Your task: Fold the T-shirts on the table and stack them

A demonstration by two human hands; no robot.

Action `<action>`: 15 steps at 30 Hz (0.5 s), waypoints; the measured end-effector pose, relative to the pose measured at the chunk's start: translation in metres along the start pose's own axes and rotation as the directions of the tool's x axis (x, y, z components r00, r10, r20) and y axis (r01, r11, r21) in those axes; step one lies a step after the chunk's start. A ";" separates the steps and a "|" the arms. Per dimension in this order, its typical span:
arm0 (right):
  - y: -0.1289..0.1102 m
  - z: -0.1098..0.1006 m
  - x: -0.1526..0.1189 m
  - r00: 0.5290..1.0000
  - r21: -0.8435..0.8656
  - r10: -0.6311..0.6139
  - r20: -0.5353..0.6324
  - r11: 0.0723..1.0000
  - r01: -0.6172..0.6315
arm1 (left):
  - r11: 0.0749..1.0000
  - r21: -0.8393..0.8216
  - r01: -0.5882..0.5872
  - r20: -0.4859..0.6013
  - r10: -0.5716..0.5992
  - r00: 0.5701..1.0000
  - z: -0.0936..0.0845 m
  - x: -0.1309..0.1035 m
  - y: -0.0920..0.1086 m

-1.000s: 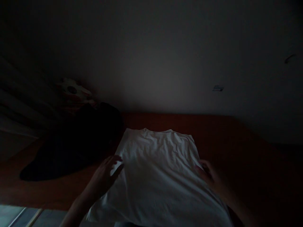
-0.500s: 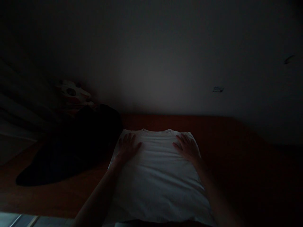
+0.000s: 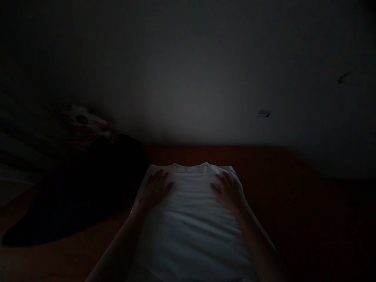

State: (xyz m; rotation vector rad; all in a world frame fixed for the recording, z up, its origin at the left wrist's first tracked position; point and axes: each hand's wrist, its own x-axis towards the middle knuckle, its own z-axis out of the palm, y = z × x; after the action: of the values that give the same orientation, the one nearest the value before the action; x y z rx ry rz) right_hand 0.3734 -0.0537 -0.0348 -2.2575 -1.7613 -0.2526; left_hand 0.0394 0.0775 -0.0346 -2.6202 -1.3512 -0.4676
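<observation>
A white shirt (image 3: 190,211) lies spread on the reddish-brown surface, its neckline at the far edge and soft creases running across its body. My left hand (image 3: 157,186) rests flat near its far left corner, fingers spread and palm down. On the far right part of the cloth lies my right hand (image 3: 227,190), also flat with the fingers apart. Neither hand grips the fabric. The near end of the shirt runs out of view at the bottom, and the room is very dim.
A black heap of cloth (image 3: 79,196) lies to the left. Behind it sits a white and red patterned object (image 3: 85,119), too dark to name. The brown surface (image 3: 264,160) meets a pale wall (image 3: 190,78) bearing a small label (image 3: 263,113). Curtain-like folds (image 3: 17,156) hang at far left.
The view has shifted slightly, so the wall label and black heap appear further left. Both hands stay flat on the shirt, the right one with its fingers a little more bent.
</observation>
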 end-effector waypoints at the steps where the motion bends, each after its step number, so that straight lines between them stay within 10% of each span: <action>1: 0.005 0.000 0.000 1.000 0.000 -0.029 -0.004 1.000 0.029 | 1.000 0.005 -0.002 0.007 0.002 1.000 0.000 0.001 -0.001; 15: 0.026 -0.003 0.027 0.994 -0.055 -0.069 0.081 0.996 0.073 | 0.999 -0.016 0.040 0.060 -0.039 0.997 -0.002 0.025 0.007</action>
State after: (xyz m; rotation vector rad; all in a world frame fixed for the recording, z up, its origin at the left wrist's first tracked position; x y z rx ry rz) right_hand 0.4058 -0.0359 -0.0264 -2.2765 -1.9002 -0.2341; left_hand 0.0577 0.0920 -0.0242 -2.6453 -1.4251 -0.4115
